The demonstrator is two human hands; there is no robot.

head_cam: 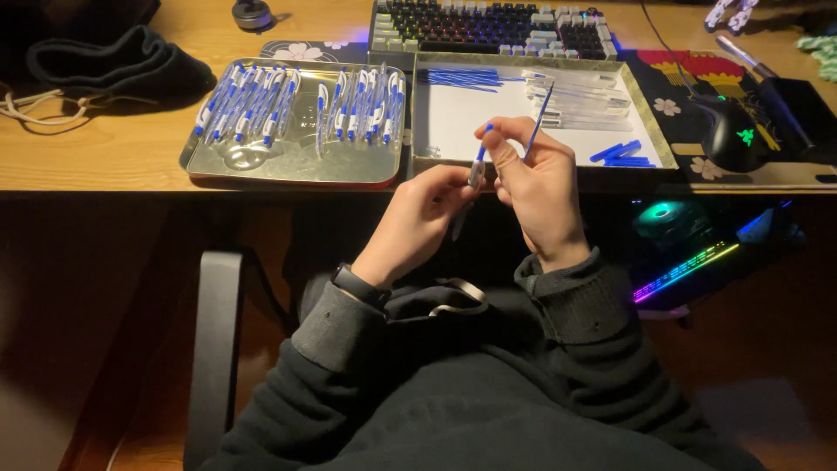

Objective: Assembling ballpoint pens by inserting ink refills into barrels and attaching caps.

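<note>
Wooden desk [105,157] carries it all. Far left – a dark cap [113,65] with a pale cord [35,109] trailing beside it. Mid-left, a shiny metal tray [296,161] w/ rows of blue-and-white pens [296,105] laid across it. Just beside it on the right, a shallow box [652,131] w/ white floor, holding blue refills [462,78], clear pen barrels [580,96] and small blue caps [621,154]. Behind both – a backlit keyboard [493,26] on a flowered desk mat [689,105]. On the mat at right, a black mouse [737,131] w/ green glow. Small round dark object [253,13] at the back edge.
</note>
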